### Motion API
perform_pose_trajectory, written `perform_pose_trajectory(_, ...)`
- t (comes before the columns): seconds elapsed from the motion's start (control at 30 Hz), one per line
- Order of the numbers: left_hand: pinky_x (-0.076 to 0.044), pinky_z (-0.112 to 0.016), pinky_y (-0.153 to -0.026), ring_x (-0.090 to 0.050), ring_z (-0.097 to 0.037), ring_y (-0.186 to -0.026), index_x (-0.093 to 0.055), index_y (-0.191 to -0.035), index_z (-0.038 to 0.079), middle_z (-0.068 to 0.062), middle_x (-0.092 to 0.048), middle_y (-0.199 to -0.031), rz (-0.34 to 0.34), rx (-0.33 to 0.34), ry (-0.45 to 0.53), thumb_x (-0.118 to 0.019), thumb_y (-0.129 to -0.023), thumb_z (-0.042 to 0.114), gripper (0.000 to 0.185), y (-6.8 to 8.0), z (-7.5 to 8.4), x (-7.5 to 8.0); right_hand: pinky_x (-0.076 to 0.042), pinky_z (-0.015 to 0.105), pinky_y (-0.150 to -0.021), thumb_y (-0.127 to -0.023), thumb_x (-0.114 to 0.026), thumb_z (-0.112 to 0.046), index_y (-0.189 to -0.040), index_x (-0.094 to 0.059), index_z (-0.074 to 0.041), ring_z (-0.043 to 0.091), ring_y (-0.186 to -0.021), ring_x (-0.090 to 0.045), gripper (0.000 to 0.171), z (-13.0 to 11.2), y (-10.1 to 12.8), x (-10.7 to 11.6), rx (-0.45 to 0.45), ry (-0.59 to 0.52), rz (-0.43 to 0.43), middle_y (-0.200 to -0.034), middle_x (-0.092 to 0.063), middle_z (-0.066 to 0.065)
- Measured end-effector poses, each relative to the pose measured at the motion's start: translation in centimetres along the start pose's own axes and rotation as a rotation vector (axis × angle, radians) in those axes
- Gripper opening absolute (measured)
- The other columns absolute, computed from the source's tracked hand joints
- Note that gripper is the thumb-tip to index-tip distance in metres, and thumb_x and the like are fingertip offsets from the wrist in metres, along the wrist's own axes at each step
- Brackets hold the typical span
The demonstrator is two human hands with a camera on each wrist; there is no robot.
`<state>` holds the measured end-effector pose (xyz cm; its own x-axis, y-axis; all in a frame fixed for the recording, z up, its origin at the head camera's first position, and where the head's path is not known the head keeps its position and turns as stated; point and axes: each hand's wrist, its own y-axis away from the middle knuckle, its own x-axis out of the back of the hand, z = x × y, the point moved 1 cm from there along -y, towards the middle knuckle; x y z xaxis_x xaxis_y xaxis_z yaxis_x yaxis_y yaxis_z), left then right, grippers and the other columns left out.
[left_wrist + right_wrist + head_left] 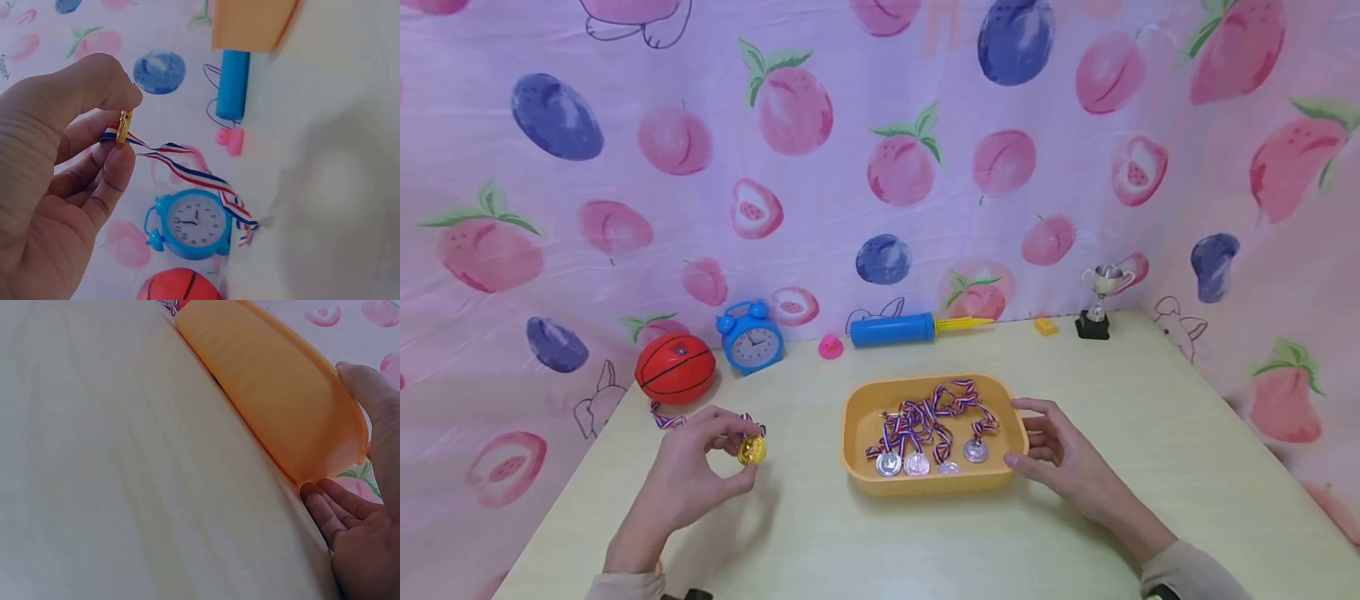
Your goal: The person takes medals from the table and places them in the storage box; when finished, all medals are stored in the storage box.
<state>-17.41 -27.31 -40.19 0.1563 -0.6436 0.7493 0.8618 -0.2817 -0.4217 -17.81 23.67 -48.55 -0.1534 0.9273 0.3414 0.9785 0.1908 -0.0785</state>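
Note:
My left hand pinches a gold medal between thumb and fingertips, a little above the pale table's left side. In the left wrist view the medal stands edge-on and its red, white and blue ribbon trails down to the table. An orange tray sits at the middle and holds several silver medals with tangled striped ribbons. My right hand clasps the tray's right end. Its thumb lies on the far rim and its fingers rest against the wall of the tray.
Along the back edge stand an orange ball, a blue alarm clock, a pink duck, a blue pump, a small yellow block and a little trophy. Fruit-print cloth walls the table on three sides.

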Motion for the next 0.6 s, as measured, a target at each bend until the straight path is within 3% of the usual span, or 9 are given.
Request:
perform_pose_trajectory(0.33, -0.063, -0.028, -0.086, -0.070, -0.010, -0.090, -0.084, -0.114, 0.018, 0.009, -0.072, -0.110, 0.006, -0.001, -0.030, -0.102, -0.073, 0.007, 0.046, -3.5, 2.4, 1.0, -0.056, 0.020, -0.099, -0.103, -0.084, -0.027, -0.165, -0.041, -0.025, 0.030, -0.123, -0.068, 0.075, 0.0, 0.0, 0.0, -0.014, -0.008, -0.001, -0.153, -0.060, 0.021)
perform_pose_trajectory(0.6, -0.063, -0.030, -0.082, -0.069, -0.013, -0.092, -0.084, -0.117, 0.016, 0.007, -0.070, -0.109, 0.044, -0.084, -0.052, -0.102, -0.072, 0.008, 0.048, -6.2, 4.3, 1.6, -0.057, 0.020, -0.099, -0.103, -0.084, -0.026, -0.165, -0.041, -0.025, 0.031, -0.122, -0.068, 0.075, 0.0, -0.1, -0.1, -0.019, -0.021, -0.003, -0.153, -0.059, 0.022)
